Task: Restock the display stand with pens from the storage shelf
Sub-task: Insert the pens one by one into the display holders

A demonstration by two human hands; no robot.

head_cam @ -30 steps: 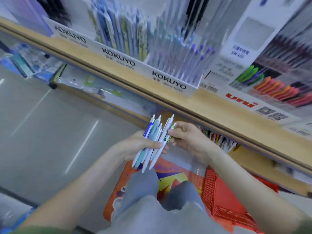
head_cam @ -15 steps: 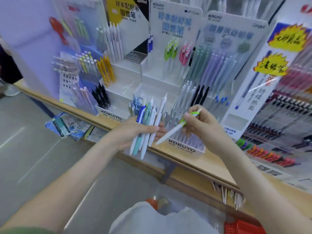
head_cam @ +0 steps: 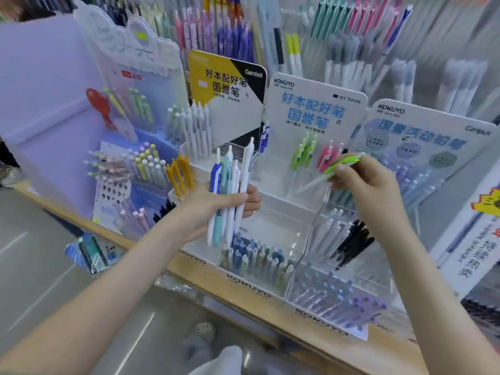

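One view to log, the head camera. I read the left hand as closed round a bundle of pens: thumb across the front of the barrels, fingers curled behind, pens upright with clips at the top. One has a dark blue clip, one a teal barrel, the others are white; I cannot fix the exact count. The bundle sits over the front left part of the display stand, a clear tiered stand with KOKUYO along its front edge, which stands at the front edge of the wooden shelf.

The right hand pinches a single green-clip pen between thumb and curled fingers. This pen is tilted, clip end up to the right, tip down to the left, pointing into the stand's upper back tier. Its tip lies near the green pens standing there; whether it touches anything I cannot tell because of blur. Pink pens stand just beside the green ones, on the right.

Front row of the stand: blue pens in the left compartment, purple pens in the right. Black pens stand in the tier behind the purple ones. White pens stand in the neighbouring stand to the left, below a yellow header card.
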